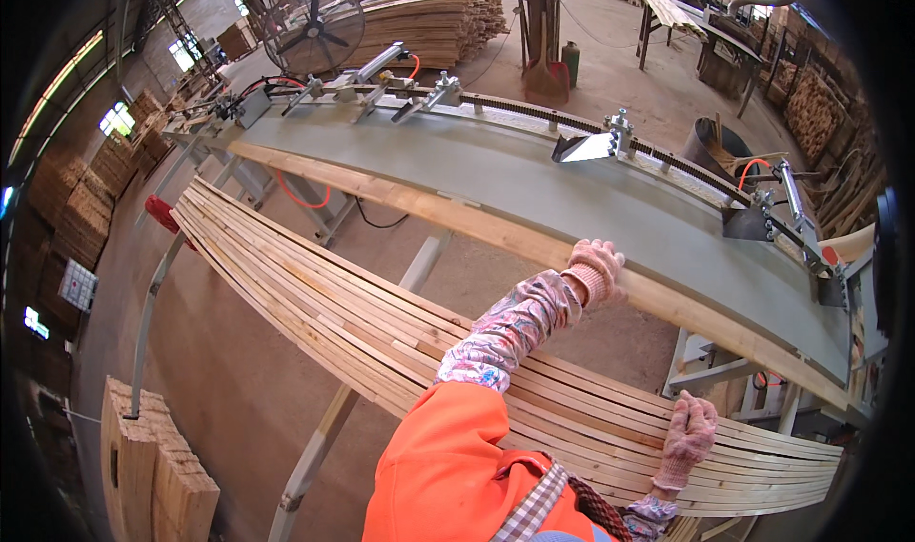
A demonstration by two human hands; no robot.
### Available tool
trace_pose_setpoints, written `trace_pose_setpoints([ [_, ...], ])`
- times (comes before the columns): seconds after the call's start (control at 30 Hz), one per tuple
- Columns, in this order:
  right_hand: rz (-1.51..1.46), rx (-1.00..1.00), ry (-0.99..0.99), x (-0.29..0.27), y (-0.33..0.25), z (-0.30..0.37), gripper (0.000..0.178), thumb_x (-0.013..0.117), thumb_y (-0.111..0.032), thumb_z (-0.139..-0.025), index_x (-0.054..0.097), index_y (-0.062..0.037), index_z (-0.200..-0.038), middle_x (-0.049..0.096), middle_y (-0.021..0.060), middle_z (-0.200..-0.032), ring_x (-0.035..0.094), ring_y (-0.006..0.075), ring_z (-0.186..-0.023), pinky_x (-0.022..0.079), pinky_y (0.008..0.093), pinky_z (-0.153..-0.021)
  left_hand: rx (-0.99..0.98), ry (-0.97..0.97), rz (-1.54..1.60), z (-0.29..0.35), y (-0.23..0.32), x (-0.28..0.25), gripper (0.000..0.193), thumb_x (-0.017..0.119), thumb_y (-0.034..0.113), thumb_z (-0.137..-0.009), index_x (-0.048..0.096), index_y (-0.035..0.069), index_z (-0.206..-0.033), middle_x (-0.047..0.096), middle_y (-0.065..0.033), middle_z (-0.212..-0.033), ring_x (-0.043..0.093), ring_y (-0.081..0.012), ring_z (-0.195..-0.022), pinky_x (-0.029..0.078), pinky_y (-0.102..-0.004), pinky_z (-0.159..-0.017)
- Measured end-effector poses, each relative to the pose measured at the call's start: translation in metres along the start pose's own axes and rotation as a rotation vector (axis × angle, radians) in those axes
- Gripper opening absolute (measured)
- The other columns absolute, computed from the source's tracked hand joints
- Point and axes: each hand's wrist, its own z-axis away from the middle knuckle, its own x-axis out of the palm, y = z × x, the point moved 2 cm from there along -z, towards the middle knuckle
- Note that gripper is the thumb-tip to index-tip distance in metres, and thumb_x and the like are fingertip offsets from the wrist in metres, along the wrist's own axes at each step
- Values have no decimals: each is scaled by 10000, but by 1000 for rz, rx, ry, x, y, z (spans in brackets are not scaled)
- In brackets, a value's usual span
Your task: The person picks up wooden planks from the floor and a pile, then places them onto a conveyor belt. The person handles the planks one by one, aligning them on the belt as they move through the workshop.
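Note:
My left hand (597, 269), in a pinkish knit glove, reaches across to the long grey machine bed (457, 175). Its fingers are closed over a long wooden board (400, 197) lying along the bed's near edge. Nearer to me, a wide row of long, narrow wooden strips (343, 304) lies side by side on metal supports. My right hand (688, 435), gloved the same way, is at the right part of this row, its fingers curled over the strip at the far side. The undersides of both grips are hidden.
Metal clamps (596, 146) and a toothed rail (534, 115) line the bed's far side. Metal support arms (315, 451) slope beneath the strips. A wood stack (157, 456) stands at lower left. Behind the bed are a large fan (313, 29), piled timber (419, 27) and a dark bin (717, 151).

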Motion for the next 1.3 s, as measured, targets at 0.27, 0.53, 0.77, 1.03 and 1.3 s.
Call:
trace_pose_setpoints([
  [0.27,19,7,23,0,2,0,156,675,-44,-830,712,-30,-981,632,109,-897,586,273,-892,484,371,-829,146,-239,-141,37,31,-3,648,657,662,-716,737,101,-1029,708,-110,-986,689,-246,-932,575,-399,-750],
  [0.53,26,-17,-14,3,0,3,155,653,-99,-889,710,-15,-1006,629,118,-942,590,252,-910,486,348,-829,361,-363,-4,63,34,14,548,485,569,-882,712,97,-1043,702,-132,-961,677,-297,-919,554,-441,-752],
  [0.77,36,-32,63,-5,-6,1,164,683,-130,-819,724,-75,-968,646,111,-867,602,308,-889,487,408,-849,365,-389,231,54,30,27,600,372,587,-927,677,112,-1128,688,-115,-1064,631,-308,-1039,471,-440,-906],
  [1.03,102,-70,82,-14,0,-5,175,670,-313,-844,727,-154,-892,696,27,-866,636,257,-920,519,386,-845,924,-125,26,81,35,25,274,488,176,-934,562,129,-1193,653,-87,-1055,648,-278,-919,536,-361,-733],
  [1.3,174,-56,37,1,12,10,114,656,-277,-838,718,-188,-874,708,-22,-904,648,222,-906,501,385,-864,672,-252,180,88,27,45,545,338,538,-978,568,149,-1283,690,-161,-1013,635,-371,-1000,484,-433,-878],
])
